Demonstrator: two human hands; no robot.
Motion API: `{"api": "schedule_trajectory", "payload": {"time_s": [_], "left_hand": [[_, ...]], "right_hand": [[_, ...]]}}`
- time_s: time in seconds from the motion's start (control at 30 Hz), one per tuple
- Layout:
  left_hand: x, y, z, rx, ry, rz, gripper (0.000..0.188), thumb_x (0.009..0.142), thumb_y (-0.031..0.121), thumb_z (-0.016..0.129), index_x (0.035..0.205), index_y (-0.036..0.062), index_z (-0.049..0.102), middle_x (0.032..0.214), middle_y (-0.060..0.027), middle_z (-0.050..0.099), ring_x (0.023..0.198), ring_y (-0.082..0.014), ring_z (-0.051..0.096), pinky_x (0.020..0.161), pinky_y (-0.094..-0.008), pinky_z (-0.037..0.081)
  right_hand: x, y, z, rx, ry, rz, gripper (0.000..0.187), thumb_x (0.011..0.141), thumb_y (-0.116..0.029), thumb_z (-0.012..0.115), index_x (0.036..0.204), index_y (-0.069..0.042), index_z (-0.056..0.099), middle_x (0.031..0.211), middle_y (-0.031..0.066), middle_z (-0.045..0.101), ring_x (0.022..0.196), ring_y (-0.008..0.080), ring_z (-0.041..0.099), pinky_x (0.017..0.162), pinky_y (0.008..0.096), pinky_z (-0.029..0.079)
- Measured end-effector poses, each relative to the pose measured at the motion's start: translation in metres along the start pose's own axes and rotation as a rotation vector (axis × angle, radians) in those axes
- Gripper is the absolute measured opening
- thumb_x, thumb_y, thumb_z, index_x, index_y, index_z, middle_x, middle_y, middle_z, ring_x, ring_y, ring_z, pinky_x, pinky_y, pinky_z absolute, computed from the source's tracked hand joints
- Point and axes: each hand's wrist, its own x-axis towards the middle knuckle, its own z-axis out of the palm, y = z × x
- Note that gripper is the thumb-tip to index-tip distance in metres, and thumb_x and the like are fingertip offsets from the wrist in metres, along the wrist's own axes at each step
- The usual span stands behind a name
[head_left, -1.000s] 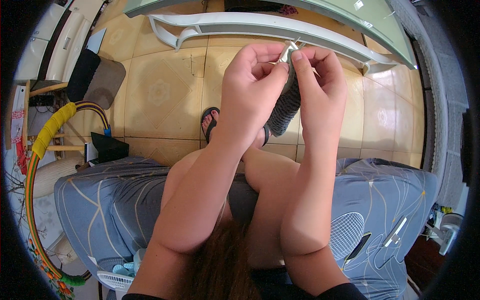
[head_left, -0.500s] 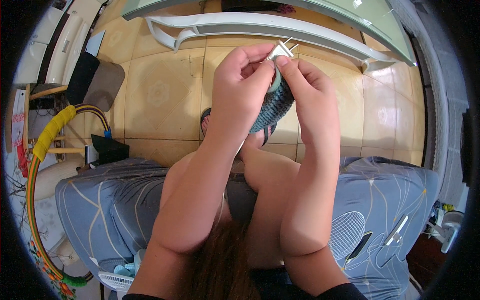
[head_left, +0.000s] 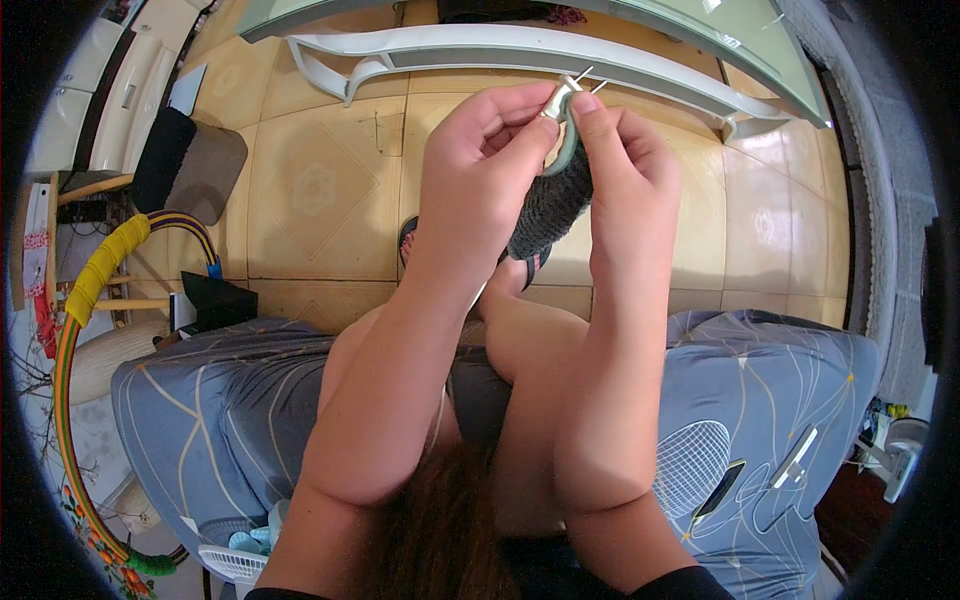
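- Head view, far left: white-and-red strip (head_left: 36,240), its markings too small to read, beside a striped hoop (head_left: 66,370) partly wrapped in yellow.
- Left hand (head_left: 487,150): thumb and forefinger pinch the white end of a dark grey knitted piece (head_left: 552,208); the other fingers curl inward.
- Between the hands, above the tiled floor (head_left: 320,190): the knitted piece hangs tilted, showing a pale green band; two slim rods (head_left: 583,73) poke past its white end.
- Right hand (head_left: 636,155): thumb pressed on the band's upper edge near the rods, remaining fingers bent behind.
- Further right, on the patterned grey cover (head_left: 790,380): white mesh racket head (head_left: 692,468), dark phone-like slab (head_left: 720,488), white bar-shaped device (head_left: 793,460).
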Motion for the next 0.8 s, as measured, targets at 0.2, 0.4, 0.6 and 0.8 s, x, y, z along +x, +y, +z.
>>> {"api": "schedule_trajectory", "payload": {"time_s": [0.2,0.4,0.6,0.8], "left_hand": [[0.002,-0.004,-0.011,0.017,0.012,-0.004,0.023,0.083,0.003,0.055,0.104,-0.0039,0.059,0.087,-0.0051,0.062,0.071,-0.0063,0.054,0.062,-0.0187,0.043],[0.002,-0.001,-0.007,-0.044,-0.021,0.019,0.027,0.083,0.003,0.053,0.109,-0.0042,0.057,0.094,-0.0086,0.063,0.075,-0.009,0.054,0.068,-0.02,0.041],[0.0,0.007,-0.003,-0.028,-0.094,-0.101,0.03,0.082,0.003,0.055,0.111,-0.005,0.055,0.094,-0.0072,0.062,0.079,-0.0092,0.053,0.072,-0.0202,0.042],[0.004,0.004,-0.011,-0.127,-0.244,-0.068,0.033,0.081,0.004,0.056,0.113,-0.0052,0.054,0.099,-0.0114,0.062,0.09,-0.0126,0.058,0.079,-0.0226,0.046]], "right_hand": [[-0.004,-0.003,-0.001,0.023,-0.176,0.177,0.028,0.088,-0.025,0.057,0.078,0.001,0.059,0.065,-0.0004,0.055,0.058,0.0048,0.045,0.052,0.02,0.037],[-0.003,-0.005,0.0,0.168,-0.178,0.095,0.025,0.088,-0.024,0.056,0.077,-0.002,0.059,0.065,-0.0014,0.054,0.058,0.0043,0.045,0.051,0.0198,0.037],[0.002,-0.005,-0.005,0.163,-0.002,0.053,0.024,0.088,-0.024,0.057,0.075,-0.004,0.058,0.064,-0.0025,0.053,0.055,0.003,0.043,0.048,0.0192,0.034],[0.006,-0.003,-0.011,0.126,0.012,0.063,0.026,0.087,-0.026,0.058,0.072,-0.005,0.057,0.06,-0.0046,0.049,0.054,0.0019,0.04,0.047,0.019,0.031]]}}
